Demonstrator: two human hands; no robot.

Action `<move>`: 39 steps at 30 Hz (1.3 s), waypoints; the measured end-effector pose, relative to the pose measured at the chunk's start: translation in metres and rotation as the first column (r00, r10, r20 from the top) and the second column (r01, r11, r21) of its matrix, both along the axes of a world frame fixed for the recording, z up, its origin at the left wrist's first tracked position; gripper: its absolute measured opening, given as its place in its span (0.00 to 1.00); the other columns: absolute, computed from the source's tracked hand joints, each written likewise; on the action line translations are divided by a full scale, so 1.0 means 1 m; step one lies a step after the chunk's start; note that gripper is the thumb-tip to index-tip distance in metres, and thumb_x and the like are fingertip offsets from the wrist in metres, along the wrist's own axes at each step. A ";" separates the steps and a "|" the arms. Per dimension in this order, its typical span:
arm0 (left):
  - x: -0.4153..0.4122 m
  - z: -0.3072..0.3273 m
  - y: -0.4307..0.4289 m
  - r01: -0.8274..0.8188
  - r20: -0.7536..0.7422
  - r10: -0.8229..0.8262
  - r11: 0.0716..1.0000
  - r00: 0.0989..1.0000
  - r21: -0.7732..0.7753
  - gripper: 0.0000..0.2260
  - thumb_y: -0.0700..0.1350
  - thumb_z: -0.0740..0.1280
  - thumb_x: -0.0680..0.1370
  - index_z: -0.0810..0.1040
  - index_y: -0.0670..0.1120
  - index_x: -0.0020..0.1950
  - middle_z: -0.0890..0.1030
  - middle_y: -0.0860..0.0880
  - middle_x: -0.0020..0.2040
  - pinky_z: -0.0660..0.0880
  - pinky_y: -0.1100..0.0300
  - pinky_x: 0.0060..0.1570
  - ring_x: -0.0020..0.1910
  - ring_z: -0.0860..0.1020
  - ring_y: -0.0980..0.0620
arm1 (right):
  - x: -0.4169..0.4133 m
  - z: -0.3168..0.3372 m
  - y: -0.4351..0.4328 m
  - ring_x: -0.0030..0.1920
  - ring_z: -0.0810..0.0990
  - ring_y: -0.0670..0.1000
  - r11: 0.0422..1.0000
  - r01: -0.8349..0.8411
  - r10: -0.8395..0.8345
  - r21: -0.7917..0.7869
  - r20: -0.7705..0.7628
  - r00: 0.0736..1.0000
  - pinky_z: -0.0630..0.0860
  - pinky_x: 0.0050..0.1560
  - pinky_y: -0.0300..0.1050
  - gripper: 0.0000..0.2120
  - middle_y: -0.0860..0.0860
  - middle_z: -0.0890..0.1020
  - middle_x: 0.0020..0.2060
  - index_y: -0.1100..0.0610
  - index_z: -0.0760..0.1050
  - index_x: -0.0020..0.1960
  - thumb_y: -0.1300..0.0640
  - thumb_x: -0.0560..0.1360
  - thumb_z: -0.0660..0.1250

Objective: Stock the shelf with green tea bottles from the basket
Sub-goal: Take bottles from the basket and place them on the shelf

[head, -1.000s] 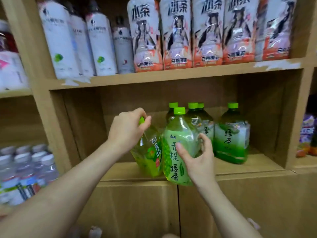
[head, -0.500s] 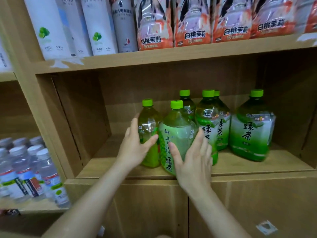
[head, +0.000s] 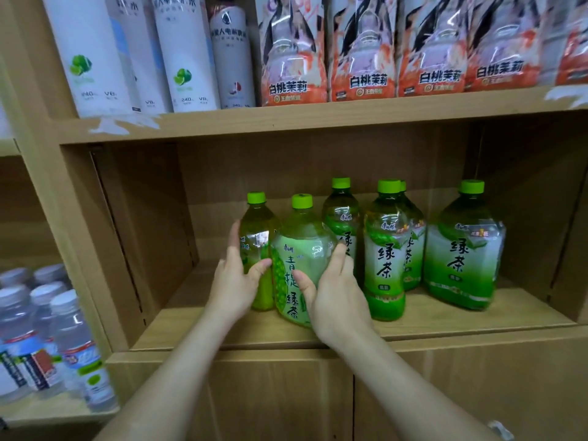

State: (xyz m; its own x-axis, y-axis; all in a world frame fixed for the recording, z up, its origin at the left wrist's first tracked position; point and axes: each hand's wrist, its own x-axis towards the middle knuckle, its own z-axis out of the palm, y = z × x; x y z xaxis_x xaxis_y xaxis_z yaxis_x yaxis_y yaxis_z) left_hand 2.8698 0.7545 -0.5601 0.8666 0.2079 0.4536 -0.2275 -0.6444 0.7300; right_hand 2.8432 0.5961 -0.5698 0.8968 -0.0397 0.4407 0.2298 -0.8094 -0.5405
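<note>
Several green tea bottles with green caps stand upright on the wooden shelf [head: 445,319]. My left hand [head: 234,283] wraps the lower body of the leftmost bottle [head: 256,232], a slim one with yellow-green tea. My right hand [head: 334,292] clasps the pale green grape-label bottle [head: 302,246] just to its right, at the shelf's front. Both bottles rest on the board. Three darker green tea bottles [head: 386,259] stand beside them, and another [head: 464,249] further right. The basket is out of sight.
The shelf above holds white tall bottles [head: 95,58] and orange peach-jasmine tea bottles [head: 362,52]. Water bottles [head: 63,338] fill the lower left compartment. Bare shelf board lies to the left of my left hand. Cabinet doors [head: 286,396] are below.
Both bottles went from tilted and held near the shelf edge to standing upright on the board. My left hand slid from the cap down to the bottle's side. The view dropped.
</note>
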 end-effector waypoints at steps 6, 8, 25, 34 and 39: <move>-0.007 0.004 -0.007 -0.082 0.008 0.082 0.995 0.997 0.054 0.35 0.48 0.65 0.78 0.45 0.59 0.76 0.66 0.40 0.71 0.64 0.49 0.66 0.69 0.65 0.41 | -0.001 0.005 -0.001 0.68 0.69 0.58 0.999 -0.039 0.042 0.027 -0.147 0.988 0.71 0.63 0.54 0.45 0.55 0.54 0.75 0.57 0.32 0.76 0.39 0.77 0.58; -0.022 0.005 -0.012 -0.117 0.176 0.090 0.982 0.980 0.148 0.32 0.44 0.66 0.77 0.53 0.54 0.76 0.64 0.40 0.72 0.61 0.51 0.68 0.71 0.61 0.43 | -0.013 0.007 -0.013 0.66 0.72 0.55 0.994 -0.102 0.105 0.025 -0.151 0.983 0.72 0.65 0.52 0.43 0.53 0.62 0.73 0.52 0.38 0.78 0.44 0.76 0.63; -0.009 0.020 -0.160 0.076 0.301 -0.239 0.881 0.923 0.467 0.43 0.60 0.70 0.70 0.45 0.62 0.75 0.51 0.44 0.77 0.75 0.51 0.55 0.71 0.62 0.42 | 0.015 0.024 -0.225 0.74 0.61 0.55 0.790 0.033 0.029 0.612 -0.091 0.995 0.61 0.72 0.55 0.57 0.52 0.59 0.76 0.45 0.38 0.77 0.52 0.65 0.78; 0.004 0.012 -0.175 -0.062 0.325 -0.132 0.850 0.936 0.524 0.44 0.53 0.76 0.66 0.53 0.59 0.75 0.60 0.39 0.73 0.76 0.48 0.53 0.67 0.65 0.39 | 0.015 0.009 -0.247 0.57 0.79 0.47 0.765 -0.148 0.182 0.626 0.010 0.983 0.76 0.57 0.43 0.47 0.46 0.78 0.60 0.48 0.57 0.73 0.52 0.62 0.80; -0.034 -0.004 -0.200 -0.088 0.511 -0.212 0.861 0.833 0.501 0.36 0.56 0.69 0.72 0.59 0.48 0.75 0.61 0.41 0.74 0.63 0.46 0.66 0.69 0.62 0.42 | -0.014 0.003 -0.258 0.58 0.81 0.54 0.607 -0.361 0.481 0.708 0.034 0.876 0.79 0.53 0.48 0.34 0.53 0.81 0.59 0.51 0.64 0.70 0.61 0.68 0.74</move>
State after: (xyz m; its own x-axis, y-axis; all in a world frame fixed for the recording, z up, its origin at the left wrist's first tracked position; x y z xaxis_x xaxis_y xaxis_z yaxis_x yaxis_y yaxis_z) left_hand 2.8360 0.5543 -0.5638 0.4559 -0.2145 0.8638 -0.5315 -0.8441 0.0709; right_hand 2.8294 0.3380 -0.5665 0.9409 0.1285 0.3134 0.3205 -0.0383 -0.9465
